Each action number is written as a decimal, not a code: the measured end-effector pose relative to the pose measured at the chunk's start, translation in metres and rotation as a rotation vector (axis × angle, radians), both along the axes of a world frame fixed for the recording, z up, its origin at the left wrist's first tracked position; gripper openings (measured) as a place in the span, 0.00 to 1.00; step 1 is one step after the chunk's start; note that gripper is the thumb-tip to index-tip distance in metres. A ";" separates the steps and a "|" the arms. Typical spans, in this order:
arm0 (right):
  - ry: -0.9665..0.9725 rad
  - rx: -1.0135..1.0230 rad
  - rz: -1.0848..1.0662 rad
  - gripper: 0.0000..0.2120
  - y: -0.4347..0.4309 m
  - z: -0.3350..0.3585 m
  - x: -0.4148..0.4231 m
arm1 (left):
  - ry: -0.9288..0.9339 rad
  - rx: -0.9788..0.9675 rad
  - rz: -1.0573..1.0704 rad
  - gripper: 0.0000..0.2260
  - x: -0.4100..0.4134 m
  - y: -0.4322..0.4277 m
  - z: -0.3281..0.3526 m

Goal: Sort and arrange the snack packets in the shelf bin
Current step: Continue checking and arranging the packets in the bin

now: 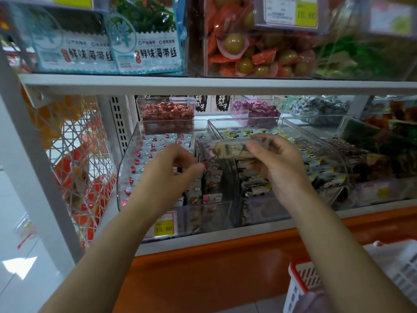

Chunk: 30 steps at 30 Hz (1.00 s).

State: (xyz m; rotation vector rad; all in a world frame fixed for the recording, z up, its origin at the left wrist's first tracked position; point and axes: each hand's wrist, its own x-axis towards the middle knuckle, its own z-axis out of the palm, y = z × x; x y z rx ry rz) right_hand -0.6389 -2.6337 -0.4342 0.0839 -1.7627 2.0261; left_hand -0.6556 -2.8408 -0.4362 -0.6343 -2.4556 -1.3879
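**Centre of frame.** The right hand [278, 164] grips a blurred bundle of snack packets [232, 150] between thumb and fingers, above the wall shared by two clear bins on the lower shelf. The left hand [171, 170], fingers curled, hovers over the left bin [171, 121], which holds white packets with red marks [153, 145]. Whether it pinches anything cannot be told. The middle bin [243, 119] holds packets with yellow corners [331, 178]. A yellow price tag [164, 228] sits on the left bin's front.

**Lower right.** A red-rimmed white basket [300, 283].
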 end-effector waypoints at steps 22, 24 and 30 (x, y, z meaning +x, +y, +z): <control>0.091 0.785 -0.111 0.10 -0.010 0.005 0.008 | 0.034 -0.648 -0.001 0.27 -0.018 0.002 -0.019; 0.104 0.951 -0.103 0.14 -0.019 0.002 0.007 | 0.029 -0.660 -0.018 0.28 -0.018 0.000 -0.019; 0.132 1.489 -0.171 0.20 -0.032 -0.009 0.007 | 0.020 -0.583 -0.026 0.22 -0.018 -0.005 -0.018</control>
